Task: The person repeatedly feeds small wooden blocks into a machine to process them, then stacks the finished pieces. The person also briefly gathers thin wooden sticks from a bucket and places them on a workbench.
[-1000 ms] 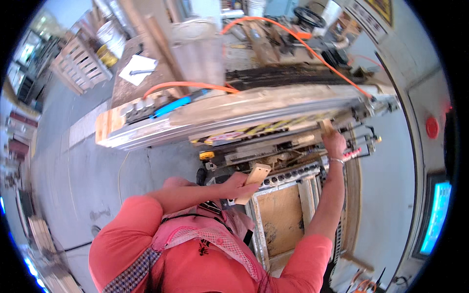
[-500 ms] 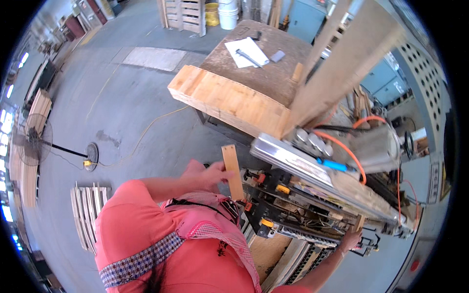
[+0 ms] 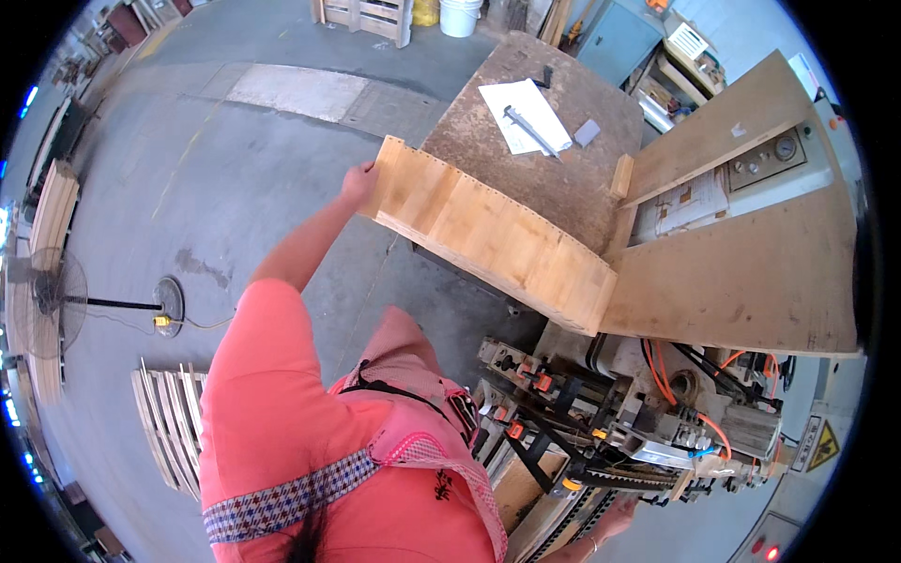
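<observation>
Wooden slats and the person's two hands, seen from the head. The row of wooden slats (image 3: 488,235) lies along the near edge of the brown worktable (image 3: 460,131), its pieces packed face to face so that, presumably, they support one another and can be reached in order. Its right end meets the wide wooden board (image 3: 732,272), which probably serves as a stop; its left end appears to project past the table corner, giving the hand easy access. Small dark dots, possibly bored holes, line the far upper edge and suggest that all pieces face one way. The left hand (image 3: 359,183) touches this outer end with fingers curled; whether they pinch the last slat or merely press it square cannot be told. The right hand (image 3: 615,519) reaches low beside the clamping machine (image 3: 648,432), near a short wooden piece (image 3: 680,485) at its edge; its fingers are too small and partly hidden to judge as open or closed. On the table, a caliper (image 3: 530,129) rests on white paper (image 3: 511,98), beside a small grey block (image 3: 587,133), seemingly set back from the slats to stay within reach yet out of their way.
</observation>
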A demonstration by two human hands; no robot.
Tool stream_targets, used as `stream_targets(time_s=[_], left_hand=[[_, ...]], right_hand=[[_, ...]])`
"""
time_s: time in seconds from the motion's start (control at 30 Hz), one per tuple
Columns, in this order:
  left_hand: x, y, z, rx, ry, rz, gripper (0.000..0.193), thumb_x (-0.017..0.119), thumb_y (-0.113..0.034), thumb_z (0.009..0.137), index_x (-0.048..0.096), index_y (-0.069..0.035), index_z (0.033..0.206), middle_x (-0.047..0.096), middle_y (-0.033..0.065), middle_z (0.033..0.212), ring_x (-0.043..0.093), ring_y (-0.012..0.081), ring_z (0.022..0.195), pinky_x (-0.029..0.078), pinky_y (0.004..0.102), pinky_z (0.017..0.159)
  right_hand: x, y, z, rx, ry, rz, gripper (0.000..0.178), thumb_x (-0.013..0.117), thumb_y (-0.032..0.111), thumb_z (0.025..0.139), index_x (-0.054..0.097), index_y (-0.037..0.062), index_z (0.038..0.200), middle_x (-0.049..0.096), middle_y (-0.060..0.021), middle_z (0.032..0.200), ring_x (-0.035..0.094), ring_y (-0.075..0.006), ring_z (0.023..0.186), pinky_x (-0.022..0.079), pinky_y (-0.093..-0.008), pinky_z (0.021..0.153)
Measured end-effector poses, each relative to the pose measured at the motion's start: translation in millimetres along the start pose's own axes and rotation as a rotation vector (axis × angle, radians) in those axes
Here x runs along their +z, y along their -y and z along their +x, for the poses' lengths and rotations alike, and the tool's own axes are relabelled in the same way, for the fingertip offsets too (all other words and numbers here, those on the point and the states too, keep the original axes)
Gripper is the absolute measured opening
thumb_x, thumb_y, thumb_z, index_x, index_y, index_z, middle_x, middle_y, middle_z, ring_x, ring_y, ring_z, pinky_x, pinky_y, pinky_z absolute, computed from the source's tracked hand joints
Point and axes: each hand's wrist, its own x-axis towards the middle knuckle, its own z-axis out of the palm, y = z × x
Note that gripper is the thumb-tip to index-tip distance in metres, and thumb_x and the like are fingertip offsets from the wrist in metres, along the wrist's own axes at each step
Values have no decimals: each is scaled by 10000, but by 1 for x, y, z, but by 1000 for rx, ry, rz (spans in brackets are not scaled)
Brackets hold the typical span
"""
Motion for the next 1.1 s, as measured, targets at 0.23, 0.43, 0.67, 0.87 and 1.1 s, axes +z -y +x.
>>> stream_targets(time_s=[0.23, 0.43, 0.67, 0.87, 1.1], left_hand=[[50, 41, 67, -102, 23, 54, 334, 508, -326, 808, 642, -150, 1058, 655, 124, 943, 632, 261, 878, 482, 359, 776], [52, 51, 66, -120, 44, 21, 315, 511, -323, 800, 659, -158, 1024, 653, 125, 949, 621, 284, 907, 481, 359, 794], [65, 64, 77, -75, 75, 183, 309, 508, -342, 824, 655, -142, 1010, 652, 141, 937, 625, 293, 897, 487, 373, 760], [73, 116, 113, -120, 78, 195, 465, 386, -365, 892, 591, 24, 1044, 621, 201, 1007, 568, 366, 1000, 451, 431, 822], [100, 119, 135, 389, 546, 492, 604, 535, -335, 832, 352, -25, 1317, 414, 219, 1301, 442, 322, 1162, 350, 407, 985]], right_hand=[[-12, 1, -76, -186, 137, -201, 252, 671, 180, 712, 609, -41, 816, 615, -175, 765, 576, -335, 703, 453, -401, 660], [-34, 62, -108, -83, 278, -148, 200, 624, 158, 681, 613, -12, 786, 606, -180, 711, 564, -344, 643, 432, -431, 601], [-32, 58, -146, 80, 289, -25, 214, 604, 194, 696, 630, 4, 792, 630, -184, 735, 618, -344, 717, 479, -407, 627], [-28, 43, -171, 86, 228, -4, 217, 628, 253, 701, 627, 43, 753, 610, -170, 745, 583, -349, 678, 455, -431, 608], [-25, -52, -260, 116, 349, -239, 278, 595, 339, 730, 616, 62, 723, 627, -174, 811, 599, -356, 794, 486, -425, 690]])
